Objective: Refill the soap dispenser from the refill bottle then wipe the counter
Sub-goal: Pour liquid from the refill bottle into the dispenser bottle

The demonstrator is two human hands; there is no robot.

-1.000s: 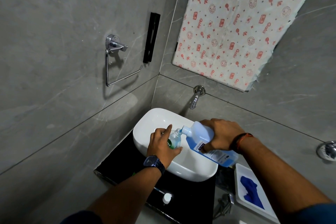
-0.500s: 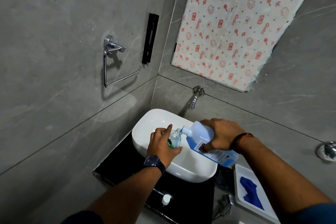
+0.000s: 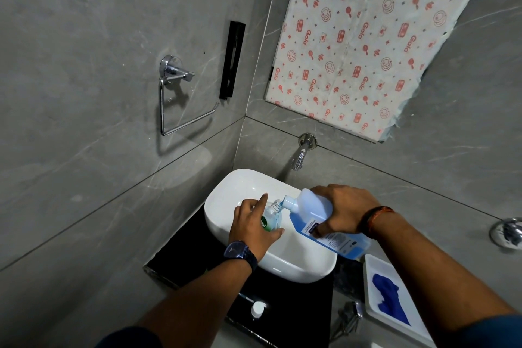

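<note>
Over the white basin (image 3: 231, 189), my left hand (image 3: 252, 227) grips a small clear soap dispenser (image 3: 271, 216) with a green label, its top open. My right hand (image 3: 346, 210) holds a large refill bottle (image 3: 316, 210) of blue liquid, tilted with its neck against the dispenser's mouth. A thin blue stream runs into the dispenser. A blue cloth (image 3: 388, 298) lies in a white tray (image 3: 406, 316) at the lower right. A white pump cap (image 3: 257, 309) rests on the black counter (image 3: 296, 302) in front of the basin.
A chrome tap (image 3: 300, 151) juts from the grey tiled wall above the basin. A towel ring (image 3: 175, 99) and a black holder (image 3: 232, 59) hang on the left wall. A patterned sheet (image 3: 364, 34) covers the wall opening. Another chrome fitting (image 3: 507, 232) sits at far right.
Both hands and bottles keep their pose; the refill bottle stays tipped into the dispenser. The view shifts only slightly.
</note>
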